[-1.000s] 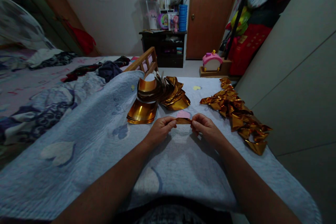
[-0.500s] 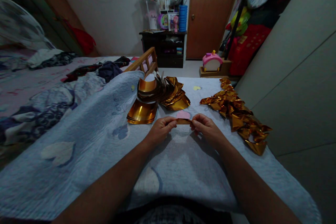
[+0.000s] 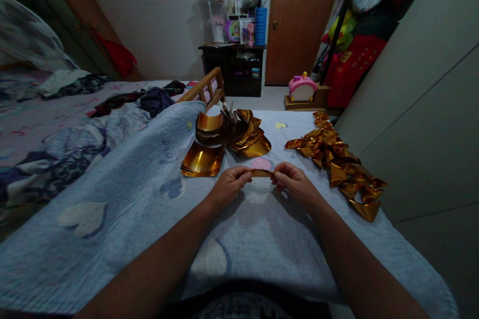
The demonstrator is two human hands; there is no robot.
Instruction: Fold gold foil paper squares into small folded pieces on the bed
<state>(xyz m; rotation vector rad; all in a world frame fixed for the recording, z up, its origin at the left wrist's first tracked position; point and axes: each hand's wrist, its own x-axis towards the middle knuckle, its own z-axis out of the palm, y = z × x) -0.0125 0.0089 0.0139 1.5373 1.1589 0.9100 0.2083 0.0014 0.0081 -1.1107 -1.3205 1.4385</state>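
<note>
A small folded piece of gold foil paper [image 3: 261,173] is pinched between both hands over a light blue quilt [image 3: 130,194]. My left hand [image 3: 229,185] grips its left end with closed fingers. My right hand [image 3: 294,182] pinches its right end. Just beyond the hands lies a stack of curled gold foil sheets [image 3: 224,137]. To the right a heap of folded gold foil pieces [image 3: 337,159] runs along the quilt's edge.
A wooden bed frame [image 3: 205,87] rises behind the sheets. Clothes and bedding cover the bed at left. A grey cabinet wall [image 3: 422,99] stands close on the right. A dark shelf unit [image 3: 234,67], a brown door and a pink toy [image 3: 302,87] are at the far end.
</note>
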